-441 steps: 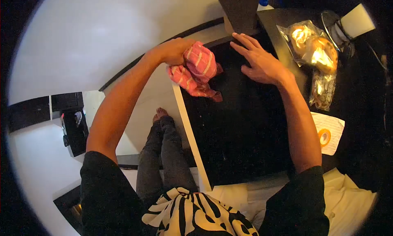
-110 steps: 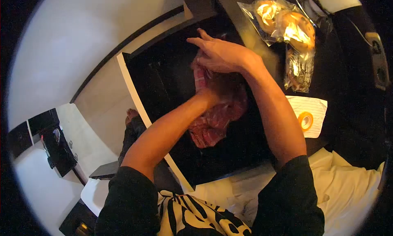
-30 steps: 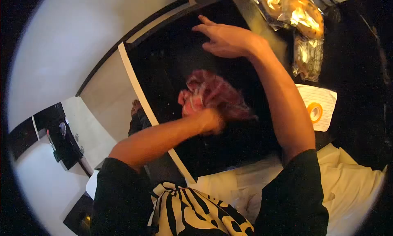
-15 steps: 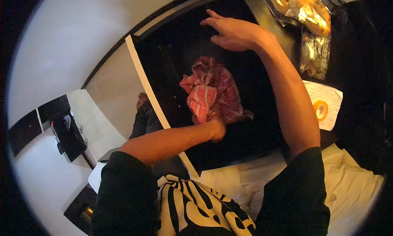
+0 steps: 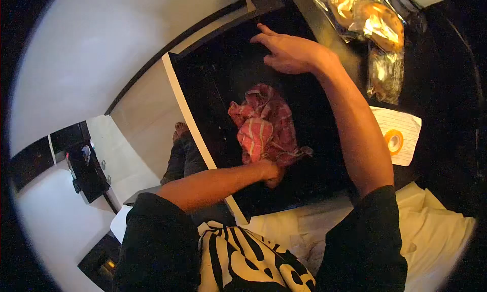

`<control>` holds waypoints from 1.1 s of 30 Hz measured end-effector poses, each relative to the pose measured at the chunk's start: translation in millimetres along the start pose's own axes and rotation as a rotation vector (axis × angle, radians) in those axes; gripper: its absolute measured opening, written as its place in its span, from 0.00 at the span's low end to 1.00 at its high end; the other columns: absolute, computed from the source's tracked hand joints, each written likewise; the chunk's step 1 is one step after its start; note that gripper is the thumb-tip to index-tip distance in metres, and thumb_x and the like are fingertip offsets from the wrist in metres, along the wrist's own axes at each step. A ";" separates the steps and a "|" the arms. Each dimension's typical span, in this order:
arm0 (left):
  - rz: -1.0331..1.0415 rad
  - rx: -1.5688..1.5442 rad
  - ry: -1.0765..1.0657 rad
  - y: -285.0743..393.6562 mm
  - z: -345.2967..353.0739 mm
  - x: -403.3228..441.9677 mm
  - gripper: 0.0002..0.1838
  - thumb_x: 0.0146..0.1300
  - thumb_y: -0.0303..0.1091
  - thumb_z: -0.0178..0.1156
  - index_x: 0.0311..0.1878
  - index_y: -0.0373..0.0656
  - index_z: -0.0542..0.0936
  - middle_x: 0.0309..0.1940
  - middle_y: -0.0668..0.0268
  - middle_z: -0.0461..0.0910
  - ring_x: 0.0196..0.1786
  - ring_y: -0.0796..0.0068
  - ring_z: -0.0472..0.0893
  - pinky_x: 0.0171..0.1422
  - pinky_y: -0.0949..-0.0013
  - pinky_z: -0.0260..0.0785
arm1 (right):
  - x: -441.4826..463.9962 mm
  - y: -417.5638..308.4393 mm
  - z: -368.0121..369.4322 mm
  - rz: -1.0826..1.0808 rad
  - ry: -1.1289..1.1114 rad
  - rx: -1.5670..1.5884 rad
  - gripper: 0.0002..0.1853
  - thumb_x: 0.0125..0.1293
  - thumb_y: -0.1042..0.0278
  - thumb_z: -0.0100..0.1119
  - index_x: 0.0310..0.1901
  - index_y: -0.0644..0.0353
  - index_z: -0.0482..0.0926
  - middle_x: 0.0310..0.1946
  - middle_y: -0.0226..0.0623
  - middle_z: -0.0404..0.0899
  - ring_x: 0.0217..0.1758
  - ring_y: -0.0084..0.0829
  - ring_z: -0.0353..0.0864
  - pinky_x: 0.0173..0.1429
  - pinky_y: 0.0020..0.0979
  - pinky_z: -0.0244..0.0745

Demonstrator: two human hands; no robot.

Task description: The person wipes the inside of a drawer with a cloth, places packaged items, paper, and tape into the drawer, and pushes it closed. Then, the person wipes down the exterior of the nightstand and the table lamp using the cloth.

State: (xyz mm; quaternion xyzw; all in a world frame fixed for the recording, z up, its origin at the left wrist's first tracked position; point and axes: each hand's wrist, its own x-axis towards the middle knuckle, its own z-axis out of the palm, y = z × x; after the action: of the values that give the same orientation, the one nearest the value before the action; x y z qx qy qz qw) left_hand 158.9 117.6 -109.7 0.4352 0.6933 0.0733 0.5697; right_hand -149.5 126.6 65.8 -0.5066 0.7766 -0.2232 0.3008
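A crumpled red cloth (image 5: pixel 284 132) with pale check lines lies bunched on the black surface (image 5: pixel 208 97). My left hand (image 5: pixel 272 173) is closed at the cloth's near edge, its fingers curled and partly hidden by the wrist; it appears to grip the fabric there. Beyond the cloth, toward the far side, my right hand (image 5: pixel 291 52) is open with thumb and fingers apart and nothing in it. Whether its fingers touch the surface I cannot tell.
On the right lie clear-wrapped round food packs (image 5: pixel 380 28) and a lined paper sheet (image 5: pixel 408 124) with a roll of orange tape (image 5: pixel 393 141) on it. Pale fabric (image 5: pixel 431 226) is bunched at the lower right. A white edge (image 5: pixel 187 109) borders the black surface on the left.
The view has shifted slightly, so the cloth and both hands appear a little lower. The hands keep nearly the same pose and place relative to the cloth.
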 end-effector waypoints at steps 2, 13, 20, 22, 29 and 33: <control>0.000 -0.014 0.026 -3.0 -5.9 -10.7 0.08 0.47 0.42 0.62 0.31 0.57 0.86 0.33 0.65 0.85 0.36 0.54 0.81 0.40 0.41 0.70 | 1.2 2.2 3.6 -0.010 0.003 0.008 0.31 0.62 0.65 0.51 0.68 0.60 0.61 0.73 0.59 0.46 0.67 0.54 0.67 0.70 0.40 0.64; -0.386 0.197 0.273 -57.7 6.3 -54.3 0.23 0.60 0.43 0.49 0.59 0.54 0.77 0.58 0.62 0.76 0.59 0.46 0.72 0.57 0.25 0.58 | 1.0 2.1 3.3 0.020 -0.003 -0.010 0.30 0.62 0.66 0.50 0.67 0.59 0.62 0.73 0.60 0.46 0.66 0.55 0.68 0.69 0.42 0.65; -0.594 0.002 0.433 -123.8 -132.7 -174.3 0.35 0.58 0.43 0.54 0.72 0.54 0.63 0.72 0.63 0.62 0.74 0.57 0.59 0.75 0.46 0.48 | -0.1 -7.1 -4.1 0.015 -0.025 -0.041 0.29 0.63 0.65 0.50 0.67 0.60 0.62 0.73 0.61 0.47 0.67 0.54 0.67 0.69 0.42 0.65; -0.611 0.116 0.403 -123.1 -128.2 -177.3 0.34 0.57 0.43 0.55 0.70 0.54 0.66 0.70 0.62 0.64 0.73 0.57 0.61 0.75 0.46 0.49 | -2.2 -7.5 -4.8 0.024 -0.047 -0.050 0.29 0.64 0.65 0.49 0.67 0.60 0.62 0.72 0.61 0.47 0.67 0.53 0.66 0.69 0.42 0.65; -0.440 0.320 0.417 -125.2 -102.2 -161.2 0.27 0.50 0.43 0.59 0.57 0.54 0.79 0.58 0.55 0.77 0.63 0.57 0.73 0.68 0.41 0.57 | 4.6 4.6 4.1 -0.049 0.014 -0.021 0.28 0.63 0.65 0.49 0.66 0.61 0.63 0.71 0.63 0.50 0.67 0.53 0.66 0.69 0.42 0.65; -0.433 0.059 -0.090 -73.0 -122.1 -140.3 0.20 0.50 0.44 0.60 0.48 0.55 0.84 0.49 0.59 0.82 0.53 0.55 0.79 0.58 0.40 0.66 | 5.0 4.5 2.6 -0.020 -0.029 0.025 0.29 0.62 0.66 0.49 0.66 0.62 0.63 0.72 0.62 0.48 0.67 0.53 0.66 0.70 0.42 0.64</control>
State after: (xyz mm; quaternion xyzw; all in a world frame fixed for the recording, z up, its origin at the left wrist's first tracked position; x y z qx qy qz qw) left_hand 12.8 24.8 -9.9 0.2956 0.7463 -0.0905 0.5894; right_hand -152.1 123.6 59.8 -0.5139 0.7641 -0.2284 0.3160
